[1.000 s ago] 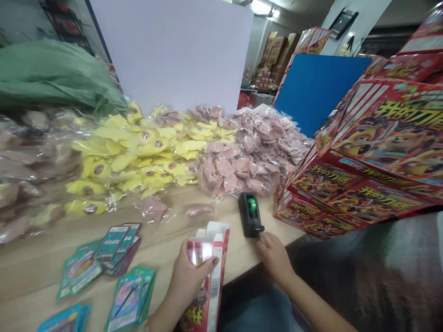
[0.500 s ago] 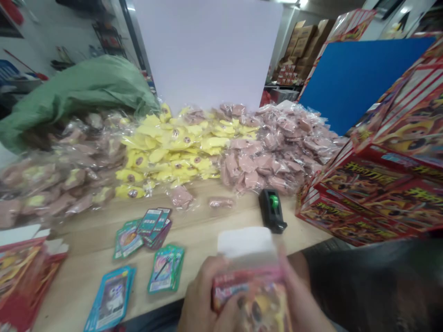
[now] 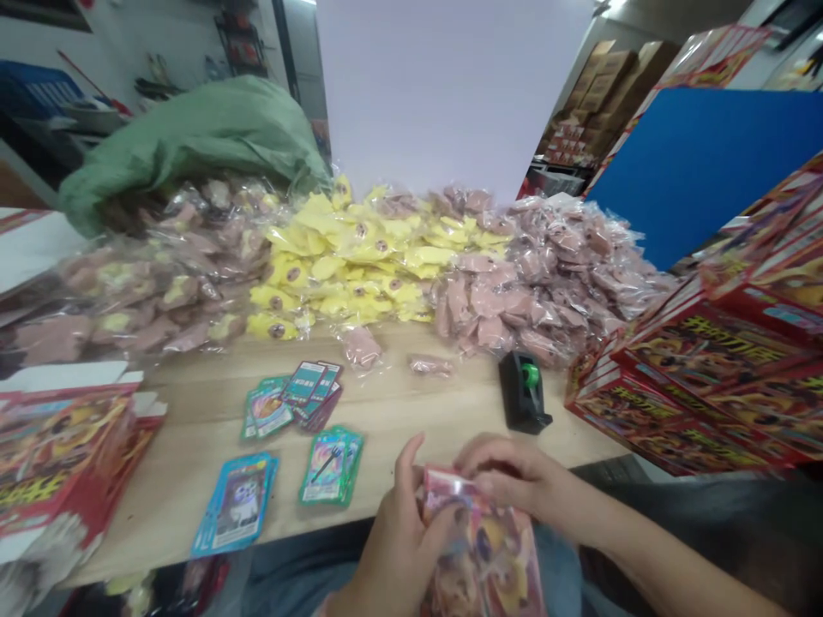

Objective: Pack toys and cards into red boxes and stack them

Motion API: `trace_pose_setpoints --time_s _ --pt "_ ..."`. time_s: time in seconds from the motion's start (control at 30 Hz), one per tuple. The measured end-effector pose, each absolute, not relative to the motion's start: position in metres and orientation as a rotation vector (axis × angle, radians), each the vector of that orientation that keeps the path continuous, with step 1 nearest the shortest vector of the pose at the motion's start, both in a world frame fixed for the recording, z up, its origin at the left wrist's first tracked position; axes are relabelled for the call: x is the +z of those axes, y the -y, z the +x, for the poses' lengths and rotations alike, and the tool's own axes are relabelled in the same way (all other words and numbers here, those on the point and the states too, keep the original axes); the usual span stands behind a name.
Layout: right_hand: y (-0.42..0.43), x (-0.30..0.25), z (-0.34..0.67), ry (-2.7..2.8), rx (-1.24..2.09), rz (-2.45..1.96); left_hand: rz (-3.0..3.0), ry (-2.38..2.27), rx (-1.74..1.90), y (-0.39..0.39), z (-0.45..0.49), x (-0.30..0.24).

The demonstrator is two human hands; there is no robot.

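Note:
Both my hands hold a small red printed box [image 3: 482, 548] above my lap at the table's near edge. My left hand [image 3: 402, 536] wraps round its left side with the thumb on its front and one finger raised. My right hand [image 3: 514, 480] presses its fingers down on the box's top end. Just beyond the hands stands a black tape dispenser [image 3: 522, 392] with a green roll. Several stacks of teal and blue cards [image 3: 302, 437] lie on the wooden table [image 3: 193, 480] to the left of my hands.
Bagged plush toys lie heaped along the back: pink ones [image 3: 540, 274] at right, yellow ones [image 3: 360, 266] in the middle, mixed ones [image 3: 129, 300] at left under a green sack [image 3: 193, 137]. Red printed boxes are stacked at right [image 3: 720, 368] and at left [image 3: 57, 454].
My right hand left the tape dispenser and came onto the box. The box's white top flap, open before, is now folded down under my fingers. My view swung left.

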State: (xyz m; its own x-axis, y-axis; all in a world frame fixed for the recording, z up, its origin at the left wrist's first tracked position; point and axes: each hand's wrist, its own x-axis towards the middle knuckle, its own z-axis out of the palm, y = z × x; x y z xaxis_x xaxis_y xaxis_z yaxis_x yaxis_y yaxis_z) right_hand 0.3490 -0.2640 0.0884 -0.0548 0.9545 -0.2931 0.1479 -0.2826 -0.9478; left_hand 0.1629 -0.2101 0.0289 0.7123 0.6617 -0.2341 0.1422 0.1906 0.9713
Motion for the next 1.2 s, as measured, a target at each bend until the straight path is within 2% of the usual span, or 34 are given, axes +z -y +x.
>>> trace_pose_setpoints --time_s 0.1,0.17,0.23,0.47,0.63,0.87,1.0,1.07,1.2 --pt "0.262 0.112 0.339 1.407 1.529 -1.519 1.491 -0.774 0.400 0.215 0.158 0.039" --pt "0.261 0.119 0.334 1.373 1.672 -1.496 1.513 -0.782 0.417 0.219 0.157 0.040" --pt "0.262 0.122 0.331 1.320 1.670 -1.531 1.514 -0.737 0.433 0.221 0.155 0.038" --pt "0.280 0.130 0.327 1.658 1.485 -1.594 1.503 -0.544 0.351 0.222 0.146 0.033" --pt "0.301 0.108 0.307 1.760 0.960 -1.808 1.684 -0.469 0.347 0.207 0.143 0.049" --pt "0.322 0.035 0.309 1.343 0.455 -1.691 2.227 -0.221 0.201 0.180 0.121 0.104" --pt "0.303 0.010 0.381 0.644 0.291 -1.989 2.352 -0.292 0.663 0.150 0.129 0.101" --pt "0.292 0.006 0.421 0.377 0.353 -2.130 2.437 -0.292 0.776 0.135 0.144 0.087" --pt "0.272 0.002 0.468 0.156 0.757 -2.123 2.599 -0.335 0.602 0.133 0.174 0.057"
